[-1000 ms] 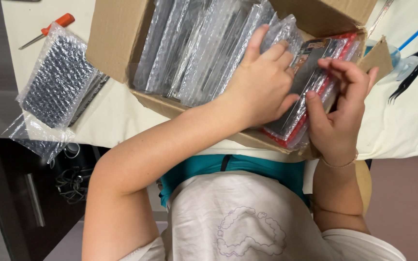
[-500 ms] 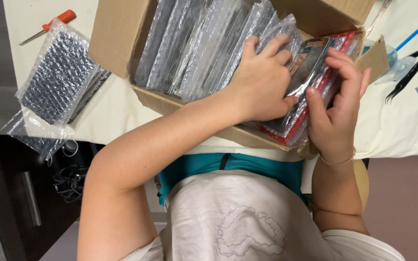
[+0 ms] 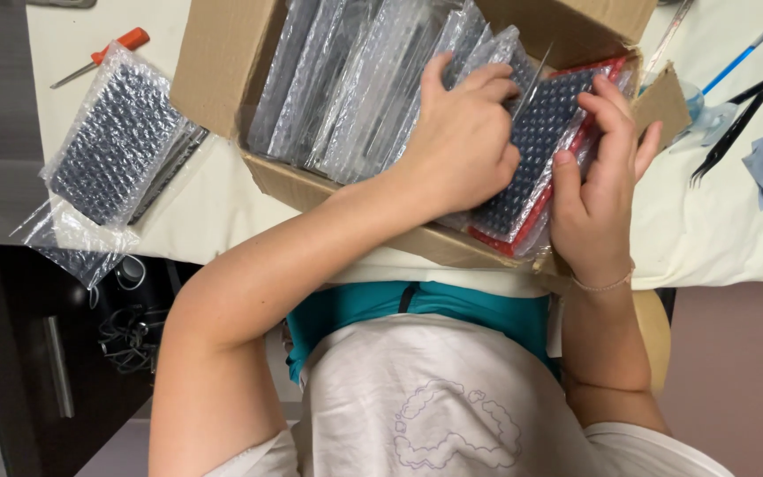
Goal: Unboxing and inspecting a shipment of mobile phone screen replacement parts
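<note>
Loose stack: a pile of flat dark items in clear bubble-wrap sleeves [image 3: 112, 146] is seen at the far left of the cream table [image 3: 222, 208], partly over its edge; a slide to the floor is judged possible if it is nudged.
Screwdriver: an orange-handled screwdriver [image 3: 103, 55] lies just beyond that stack.
Box: an open brown cardboard box [image 3: 222, 66] is packed with upright bubble-wrapped packets [image 3: 346, 88].
Left hand: the left hand [image 3: 461, 141] is curled, knuckles up, fingers pressed narrow against a dark bubble-wrapped packet edged in red [image 3: 536, 146] at the box's right end.
Right hand: the right hand [image 3: 598, 190] is spread, fingertips hooked over the same packet.
Risk: neighbouring sleeves could be snagged and dragged.
Tools: black tweezers [image 3: 726, 141] and a blue-handled brush [image 3: 739, 55] lie far right.
</note>
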